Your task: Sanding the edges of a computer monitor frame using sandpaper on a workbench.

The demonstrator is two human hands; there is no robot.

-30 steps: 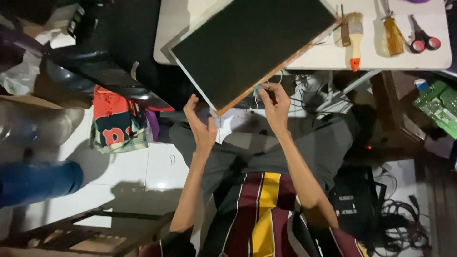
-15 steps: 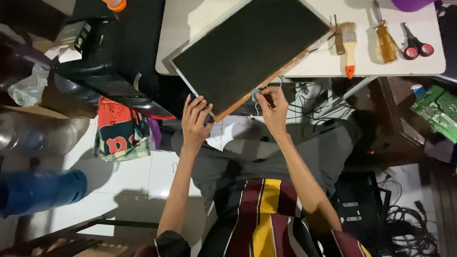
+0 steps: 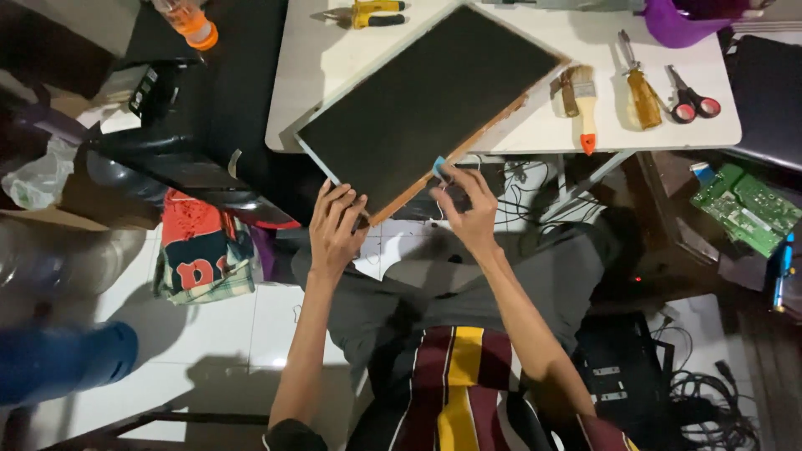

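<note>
Our left hand (image 3: 336, 224) curls its fingers over the lower corner of the dark flat panel (image 3: 430, 104), gripping its edge; our right hand (image 3: 468, 205) pinches together on a small blue tab (image 3: 439, 164) at the panel's near long edge, where a brown strip runs along the side. The panel lies tilted across the white desk (image 3: 535, 125), its lower corner hanging past the desk edge toward our lap, which seems to let both hands reach the edge from below while the desk carries the weight.

Just beside the panel on the desk we see a paintbrush (image 3: 585, 104) with an orange tip, then a screwdriver (image 3: 639, 88) with an amber handle, then red-handled scissors (image 3: 689, 98), all apart from the panel. A yellow-handled tool (image 3: 372, 12) lies near the far edge. Under the desk hang tangled cables (image 3: 526, 179), close to our right hand. A green circuit board (image 3: 743, 209) sits well off to the right, and a folded red cloth (image 3: 200, 250) lies on the floor to the left.
</note>
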